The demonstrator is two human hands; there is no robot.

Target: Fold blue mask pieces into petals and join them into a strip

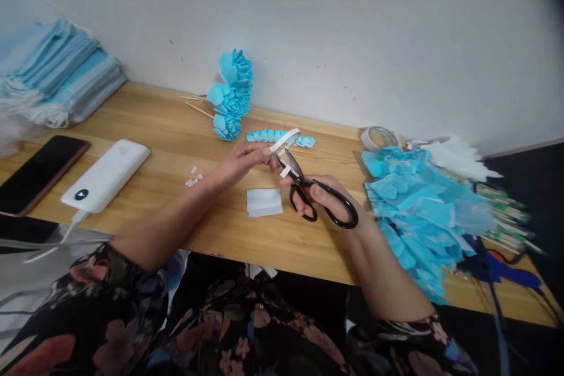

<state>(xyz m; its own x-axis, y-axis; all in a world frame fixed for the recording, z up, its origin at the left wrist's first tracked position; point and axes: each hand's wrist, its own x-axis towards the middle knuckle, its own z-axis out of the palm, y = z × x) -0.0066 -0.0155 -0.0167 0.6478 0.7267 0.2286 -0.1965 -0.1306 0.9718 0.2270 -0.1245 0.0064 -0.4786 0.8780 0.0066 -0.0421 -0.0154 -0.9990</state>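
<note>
My left hand (240,165) pinches a narrow white strip (285,140) that curves up in a loop over the table. My right hand (331,204) grips black-handled scissors (301,181), their blades parted and pointing at the strip near the left fingertips. A small white piece (286,171) shows at the blades; whether it is still joined to the strip, I cannot tell. Below the hands lies a pale rectangular sheet (264,203). Several tiny white snips (192,181) lie left of it. Behind the hands is a gathered blue strip (259,136).
Blue flowers (230,103) on wooden sticks lie near the wall. On the left are stacked blue masks (83,79), a white power bank (108,173) with a cable and a dark phone (42,173). A tape roll (379,137) and crumpled blue sheets (409,205) are at right.
</note>
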